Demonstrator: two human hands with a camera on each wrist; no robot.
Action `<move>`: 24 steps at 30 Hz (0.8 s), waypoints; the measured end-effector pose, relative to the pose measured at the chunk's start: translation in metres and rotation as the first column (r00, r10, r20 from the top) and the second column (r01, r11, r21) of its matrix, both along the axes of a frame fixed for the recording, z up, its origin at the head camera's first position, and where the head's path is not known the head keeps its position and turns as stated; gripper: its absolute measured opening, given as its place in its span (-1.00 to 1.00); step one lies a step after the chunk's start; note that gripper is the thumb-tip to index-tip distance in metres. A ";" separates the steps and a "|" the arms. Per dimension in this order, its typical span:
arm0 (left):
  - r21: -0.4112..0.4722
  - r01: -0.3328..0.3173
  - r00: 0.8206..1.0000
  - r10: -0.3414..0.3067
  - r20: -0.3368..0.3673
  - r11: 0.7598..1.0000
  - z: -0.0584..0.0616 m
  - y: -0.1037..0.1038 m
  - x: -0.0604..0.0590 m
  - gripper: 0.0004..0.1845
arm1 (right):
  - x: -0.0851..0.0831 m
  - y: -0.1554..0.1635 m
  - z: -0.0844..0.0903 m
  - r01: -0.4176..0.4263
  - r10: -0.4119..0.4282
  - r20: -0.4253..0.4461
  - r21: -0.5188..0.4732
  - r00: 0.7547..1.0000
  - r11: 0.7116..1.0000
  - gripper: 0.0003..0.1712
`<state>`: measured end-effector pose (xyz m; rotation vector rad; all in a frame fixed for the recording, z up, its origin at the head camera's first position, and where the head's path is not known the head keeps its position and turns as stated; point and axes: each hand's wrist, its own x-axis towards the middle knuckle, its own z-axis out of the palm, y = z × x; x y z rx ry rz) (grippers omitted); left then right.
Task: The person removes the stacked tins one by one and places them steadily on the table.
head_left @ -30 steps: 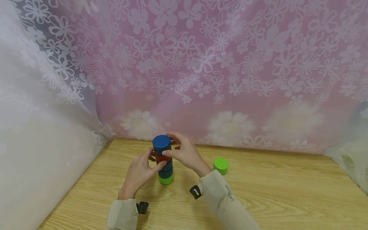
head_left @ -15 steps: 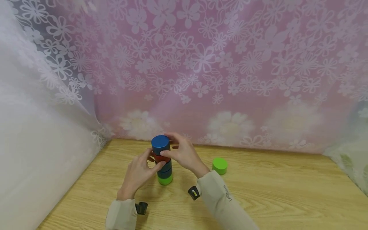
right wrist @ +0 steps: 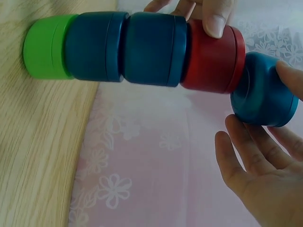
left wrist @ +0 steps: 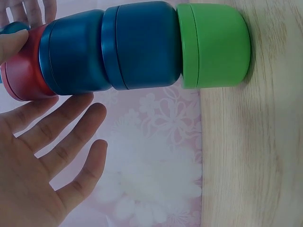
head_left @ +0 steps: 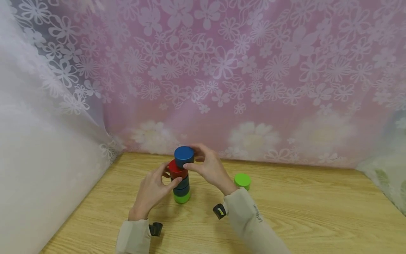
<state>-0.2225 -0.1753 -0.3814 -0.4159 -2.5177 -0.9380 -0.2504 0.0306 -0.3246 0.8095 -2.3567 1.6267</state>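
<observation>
A stack of small round lidded tins stands on the table. At its bottom is a green tin (head_left: pixel 182 198), then a lower blue tin (right wrist: pixel 87 46) and an upper blue tin (right wrist: pixel 149 49), with a red tin (right wrist: pixel 212 59) on top of those. My left hand (head_left: pixel 152 188) holds the red tin, thumb on the near side and fingers around the far side. A further blue tin (head_left: pixel 184 155) is gripped between thumb and fingers of my right hand (head_left: pixel 210 171). That tin sits tilted and off to the right at the red tin's upper edge, exposing part of the red lid.
A loose green tin (head_left: pixel 242 180) stands on the wooden table (head_left: pixel 304 204) to the right of the stack, close to my right wrist. Behind the table hangs a pink flowered curtain (head_left: pixel 203 88), and a pale sheet (head_left: pixel 50 158) drapes down along the left side.
My right hand has shifted the top blue tin right and slightly up, off its place on the red tin, uncovering the red lid. My left hand has kept its hold.
</observation>
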 end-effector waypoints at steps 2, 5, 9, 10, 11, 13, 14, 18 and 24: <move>0.000 0.001 1.000 -0.001 -0.005 1.000 0.000 0.000 0.000 -0.45 | 0.000 0.003 0.000 0.002 -0.002 0.007 -0.004 1.000 1.000 -0.36; -0.002 -0.001 1.000 0.001 -0.013 1.000 -0.001 0.000 0.000 -0.45 | 0.001 0.009 -0.001 0.020 -0.020 0.016 -0.009 1.000 1.000 -0.36; -0.003 -0.001 1.000 0.001 -0.008 1.000 0.000 0.000 0.000 -0.44 | 0.000 0.016 -0.003 0.053 -0.052 0.017 -0.017 0.998 0.998 -0.37; -0.006 -0.005 1.000 0.005 -0.005 1.000 0.000 0.000 0.000 -0.44 | 0.000 0.017 -0.004 0.056 -0.056 0.016 -0.014 0.998 0.998 -0.37; -0.008 -0.009 1.000 0.009 -0.002 1.000 0.000 -0.001 0.000 -0.44 | 0.000 0.019 -0.004 0.058 -0.058 0.017 -0.012 0.998 0.998 -0.36; -0.013 -0.017 1.000 0.017 0.000 1.000 0.001 -0.001 0.000 -0.44 | -0.001 0.021 -0.005 0.060 -0.060 0.020 -0.003 0.998 0.998 -0.36; -0.015 -0.020 1.000 0.020 -0.001 1.000 0.001 -0.001 0.000 -0.44 | -0.001 0.022 -0.006 0.058 -0.058 0.021 -0.001 0.998 0.998 -0.36; -0.025 -0.025 1.000 0.025 -0.008 0.999 0.001 -0.001 0.000 -0.44 | -0.001 0.028 -0.007 0.063 -0.063 0.016 0.004 0.998 0.998 -0.37; -0.022 -0.025 1.000 0.025 0.002 0.999 0.001 0.001 0.000 -0.41 | -0.001 0.040 -0.011 0.073 -0.073 0.010 0.008 0.997 0.997 -0.36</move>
